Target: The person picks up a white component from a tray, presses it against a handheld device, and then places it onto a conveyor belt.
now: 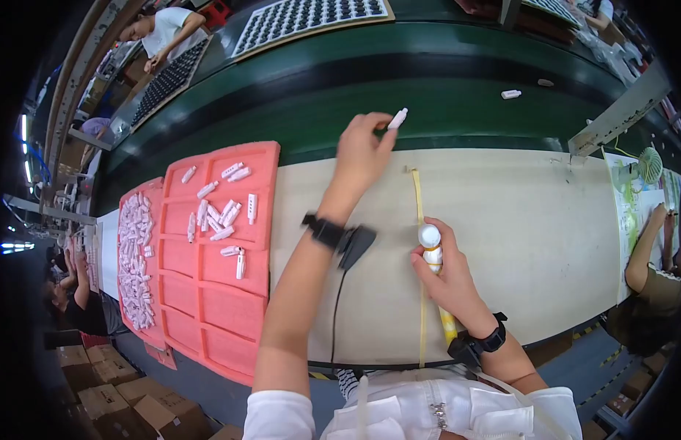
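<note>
My left hand (pixel 362 150) reaches out over the green conveyor belt. Its thumb and fingers pinch a small whitish-pink bottle (pixel 397 119) with a narrow neck. My right hand (pixel 454 275), above the pale worktable, is wrapped round a white round-topped tool (pixel 429 236) with yellow bands. A yellow-and-white tube (pixel 447 323) shows below that hand; whether it joins the tool is partly hidden. A thin yellow strip (pixel 416 192) runs down the table beside the tool. To the left, several similar bottles (pixel 227 213) lie scattered in a pink compartment tray (pixel 234 308).
A second pink tray holds a dense heap of bottles (pixel 137 257). Another bottle (pixel 510 94) lies on the belt (pixel 458 88). Across it sit trays of black parts (pixel 311 26). A metal post (pixel 623 110) and small green fan (pixel 650 166) stand right. Co-workers sit around; cardboard boxes (pixel 160 411) lie lower left.
</note>
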The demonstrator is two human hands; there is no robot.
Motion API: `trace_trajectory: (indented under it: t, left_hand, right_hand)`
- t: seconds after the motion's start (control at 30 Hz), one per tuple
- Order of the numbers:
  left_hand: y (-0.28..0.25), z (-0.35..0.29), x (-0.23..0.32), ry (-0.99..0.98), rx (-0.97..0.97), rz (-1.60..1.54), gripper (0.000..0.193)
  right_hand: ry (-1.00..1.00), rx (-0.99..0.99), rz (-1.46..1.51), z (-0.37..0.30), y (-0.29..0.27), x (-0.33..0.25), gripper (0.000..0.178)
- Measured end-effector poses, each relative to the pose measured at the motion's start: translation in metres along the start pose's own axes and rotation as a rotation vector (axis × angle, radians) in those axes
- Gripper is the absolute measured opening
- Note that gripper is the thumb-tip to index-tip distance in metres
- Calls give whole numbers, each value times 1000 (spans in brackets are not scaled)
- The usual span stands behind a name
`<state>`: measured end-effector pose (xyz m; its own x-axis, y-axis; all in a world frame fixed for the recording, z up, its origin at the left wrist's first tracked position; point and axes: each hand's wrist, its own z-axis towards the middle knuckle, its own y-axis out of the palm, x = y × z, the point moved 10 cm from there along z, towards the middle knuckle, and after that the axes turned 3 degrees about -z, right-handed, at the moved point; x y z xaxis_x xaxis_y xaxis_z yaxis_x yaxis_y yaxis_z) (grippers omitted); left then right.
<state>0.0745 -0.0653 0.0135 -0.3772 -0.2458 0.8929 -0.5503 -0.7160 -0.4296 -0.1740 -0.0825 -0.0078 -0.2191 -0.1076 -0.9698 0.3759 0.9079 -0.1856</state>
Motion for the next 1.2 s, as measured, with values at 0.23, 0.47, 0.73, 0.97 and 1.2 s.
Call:
trace_trajectory:
  t: [0.23,0.47,0.73,0.97,1.2]
  left_hand:
    - [30,59,-5,152,42,707,39]
    - [-4,-55,19,-10,-101,-295,27]
    - [2,-173,37,144,97,118,19]
    - [0,-181,44,262,138,193,23]
    - [3,-183,36,244,136,123,19]
  right_hand:
    - [-5,-15,17,-4,-2,-2,57]
    - [-63,36,-10,0,-11,-2,54]
    - [140,-91,106,-3,6,-20,44]
    - [75,-131,-80,-6,17,-11,44]
    - [6,-31,-139,-7,12,-22,43]
